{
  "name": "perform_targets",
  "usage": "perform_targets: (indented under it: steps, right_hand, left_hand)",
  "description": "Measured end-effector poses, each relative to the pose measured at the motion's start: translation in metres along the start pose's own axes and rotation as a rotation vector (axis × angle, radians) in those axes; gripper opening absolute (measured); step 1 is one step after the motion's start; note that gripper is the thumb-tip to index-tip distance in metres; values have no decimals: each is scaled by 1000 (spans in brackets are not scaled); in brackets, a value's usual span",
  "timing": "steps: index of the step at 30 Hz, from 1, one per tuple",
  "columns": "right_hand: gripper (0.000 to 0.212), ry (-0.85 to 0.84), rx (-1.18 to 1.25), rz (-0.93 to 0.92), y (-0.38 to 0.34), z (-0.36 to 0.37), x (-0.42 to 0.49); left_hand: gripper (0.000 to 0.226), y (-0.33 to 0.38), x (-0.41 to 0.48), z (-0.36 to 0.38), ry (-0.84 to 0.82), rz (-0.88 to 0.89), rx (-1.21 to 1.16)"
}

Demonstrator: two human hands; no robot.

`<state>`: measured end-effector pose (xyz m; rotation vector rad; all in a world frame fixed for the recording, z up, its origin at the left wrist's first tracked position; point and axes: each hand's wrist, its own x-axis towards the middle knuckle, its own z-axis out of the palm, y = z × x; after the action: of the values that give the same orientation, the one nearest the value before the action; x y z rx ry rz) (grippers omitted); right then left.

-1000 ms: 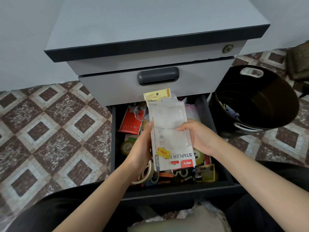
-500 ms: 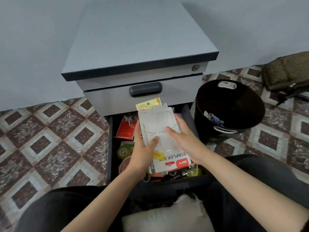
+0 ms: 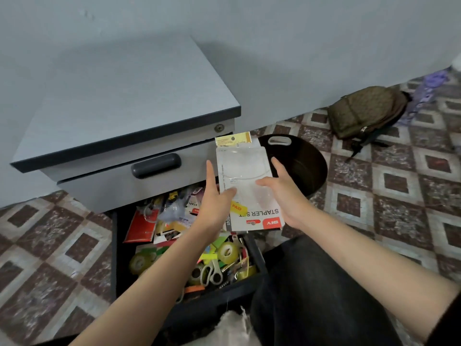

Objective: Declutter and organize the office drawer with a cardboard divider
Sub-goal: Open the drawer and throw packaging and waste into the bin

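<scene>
Two hands; left hand [image 3: 214, 203], right hand [image 3: 287, 196] pinch stapler pack [image 3: 243, 166]; thumbs against straight fingers; near drawer [image 3: 114, 250]

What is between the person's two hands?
The stapler set package, pinched by the left hand and the right hand, shown in the head view.

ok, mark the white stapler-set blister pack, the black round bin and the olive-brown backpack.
white stapler-set blister pack [image 3: 245, 168], head view, clear plastic bubble
black round bin [image 3: 309, 168], head view, dark inner wall
olive-brown backpack [image 3: 366, 112], head view, front panel
</scene>
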<state>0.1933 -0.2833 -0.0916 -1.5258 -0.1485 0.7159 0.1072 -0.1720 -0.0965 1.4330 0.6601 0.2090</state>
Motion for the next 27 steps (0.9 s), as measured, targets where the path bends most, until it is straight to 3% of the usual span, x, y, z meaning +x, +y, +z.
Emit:
perform_targets:
  steps: [4,9,16,21,27]
  right_hand:
    - [65,52,-34,-80,-4,-24,17]
    - [68,152,-10,-8,0,-56,53]
    - [55,215,-26,14,3,-87,102]
    - [68,337,-254,30,3,-111,127]
    - [69,395,-370,131,17,-118,119]
  left_hand:
    - [68,1,24,35,-70,134,118]
    - [59,-10,65,69,-88,86,142]
    - [48,-14,123,93,-197,75,233]
    - [78,-10,148,102,-263,-22,413]
    - [76,-31,144,70,-241,-69,501]
